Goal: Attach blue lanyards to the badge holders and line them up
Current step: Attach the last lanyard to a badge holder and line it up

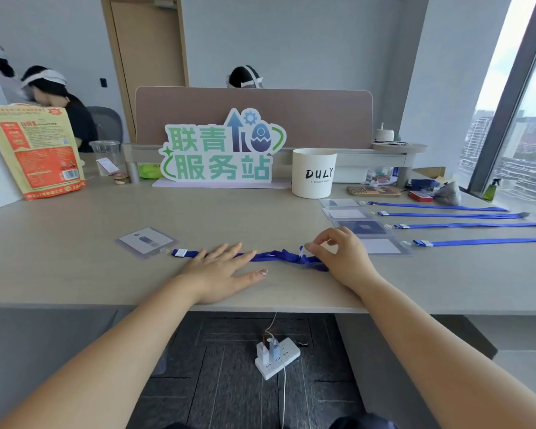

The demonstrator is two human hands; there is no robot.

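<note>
A clear badge holder (146, 242) lies left of centre on the table, with a blue lanyard (270, 256) clipped to it and running right. My left hand (222, 269) lies flat, fingers spread, pressing on the lanyard's middle. My right hand (341, 253) pinches the bunched, twisted far end of the same lanyard. At the right, several badge holders (347, 214) lie in a column, each with a blue lanyard (464, 225) stretched straight to the right.
A white DULY cup (313, 173) and a green-lettered sign (220, 150) stand behind the work area. An orange snack bag (37, 150) leans at the left. Boxes and a dark pouch (446, 193) sit at the back right. People sit beyond the divider.
</note>
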